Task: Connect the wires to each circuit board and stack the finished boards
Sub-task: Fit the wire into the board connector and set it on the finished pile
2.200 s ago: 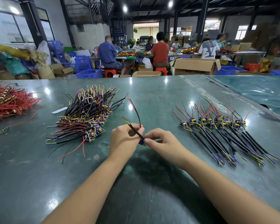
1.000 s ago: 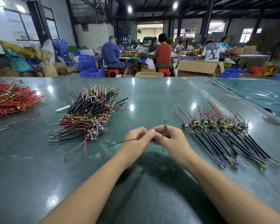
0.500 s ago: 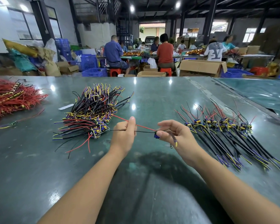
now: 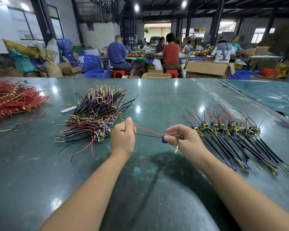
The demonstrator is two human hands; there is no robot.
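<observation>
Small blue circuit board sits mid-frame, held above the bench, pinched at your right hand between thumb and forefinger; a dark lead with a yellow tip hangs below that grip. Red wire and black wire run from the board toward 9 o'clock into your left hand, which is closed round both, thumb up. Both run straight across the gap, so they look taut. Risk, as I judge it: pull harder and the strain lands on the joints at the board; a wire could tear free or the board slip from that light pinch. The free red end past your left thumb points toward the unfinished heap at 10 o'clock, just beside your knuckles; a wider sweep could snag its loose leads and drag pieces along. Finished boards lie in a row at 3 o'clock, near your right wrist; setting this one down carelessly could tangle its tails with theirs and spoil the stack. Red wire bundle at far 9 o'clock, well apart. People work at other tables beyond the bench; no concern.
</observation>
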